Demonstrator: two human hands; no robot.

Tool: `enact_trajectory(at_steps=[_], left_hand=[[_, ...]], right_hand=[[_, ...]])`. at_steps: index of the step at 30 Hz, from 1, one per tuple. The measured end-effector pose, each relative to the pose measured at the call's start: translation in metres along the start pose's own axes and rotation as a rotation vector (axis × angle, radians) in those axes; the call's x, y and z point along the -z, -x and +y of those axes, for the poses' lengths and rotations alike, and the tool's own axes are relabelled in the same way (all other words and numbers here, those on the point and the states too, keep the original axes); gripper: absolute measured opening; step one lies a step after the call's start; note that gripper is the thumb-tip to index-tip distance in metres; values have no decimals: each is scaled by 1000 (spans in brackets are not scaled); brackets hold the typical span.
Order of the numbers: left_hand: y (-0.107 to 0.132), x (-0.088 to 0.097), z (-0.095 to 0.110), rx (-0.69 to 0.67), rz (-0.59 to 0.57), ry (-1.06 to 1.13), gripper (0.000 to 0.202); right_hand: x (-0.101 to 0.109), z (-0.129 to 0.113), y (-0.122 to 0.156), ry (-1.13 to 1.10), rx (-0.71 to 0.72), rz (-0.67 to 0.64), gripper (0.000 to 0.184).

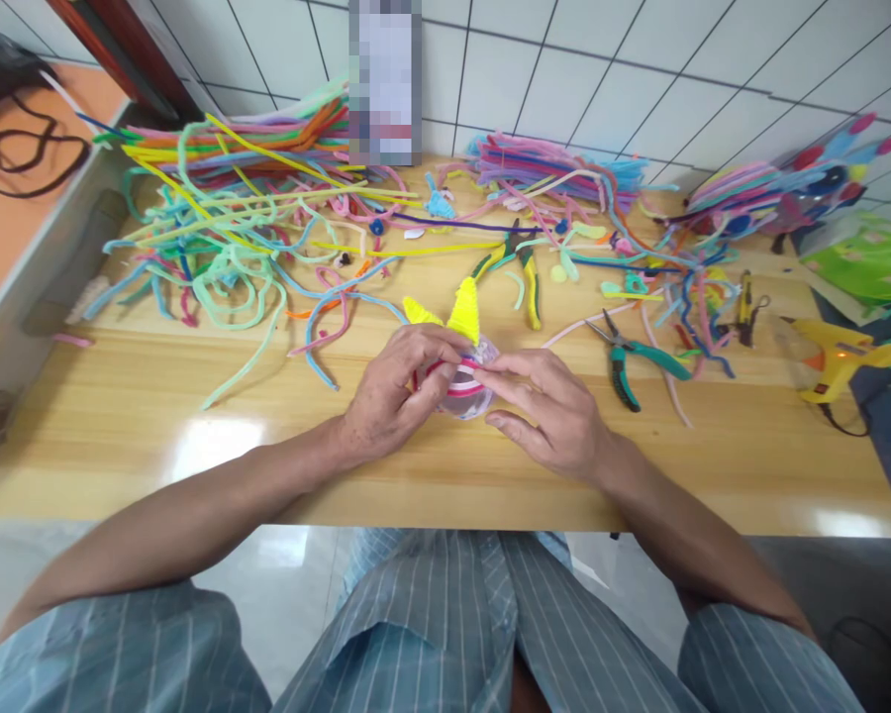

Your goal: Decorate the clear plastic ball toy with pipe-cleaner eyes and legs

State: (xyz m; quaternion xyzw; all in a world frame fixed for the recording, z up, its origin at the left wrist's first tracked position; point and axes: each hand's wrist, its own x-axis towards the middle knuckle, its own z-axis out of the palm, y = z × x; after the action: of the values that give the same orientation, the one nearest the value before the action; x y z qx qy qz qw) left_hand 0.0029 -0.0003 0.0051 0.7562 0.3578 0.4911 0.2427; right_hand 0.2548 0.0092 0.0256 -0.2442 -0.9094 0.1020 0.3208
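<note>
Between my hands is a small craft piece (464, 401) with a clear, rounded body, pink and white bands across it, and two yellow pointed ears (466, 312) of wound pipe cleaner on top. My left hand (401, 386) grips its left side, with thumb and fingers bent round the edge. From the right, my right hand (549, 406) presses its fingertips on the bands, thumb held apart below. Fingers cover part of the piece, so its full shape is hidden.
Loose pipe cleaners (230, 267) lie tangled across the back of the table (327, 495). Yellow-handled pliers (524, 272) lie behind the piece, green-handled pliers (628, 361) to the right. A yellow glue gun (836, 356) sits at the right edge, its cord hanging near the corner.
</note>
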Motion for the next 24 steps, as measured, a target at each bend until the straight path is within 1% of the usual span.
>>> enact_trajectory(at_steps=[7, 15, 20, 22, 24], left_hand=[[-1, 0, 1, -2, 12, 9, 7], [-1, 0, 2, -1, -10, 27, 7], [0, 1, 0, -42, -52, -27, 15], [1, 1, -1, -45, -68, -43, 19], [1, 1, -2, -50, -70, -41, 18]], right_hand=[[0, -2, -2, 22, 35, 13, 49], [-1, -2, -2, 58, 52, 31, 47], [0, -3, -3, 84, 78, 36, 41], [-1, -3, -3, 92, 79, 37, 42], [-1, -3, -3, 93, 74, 37, 44]])
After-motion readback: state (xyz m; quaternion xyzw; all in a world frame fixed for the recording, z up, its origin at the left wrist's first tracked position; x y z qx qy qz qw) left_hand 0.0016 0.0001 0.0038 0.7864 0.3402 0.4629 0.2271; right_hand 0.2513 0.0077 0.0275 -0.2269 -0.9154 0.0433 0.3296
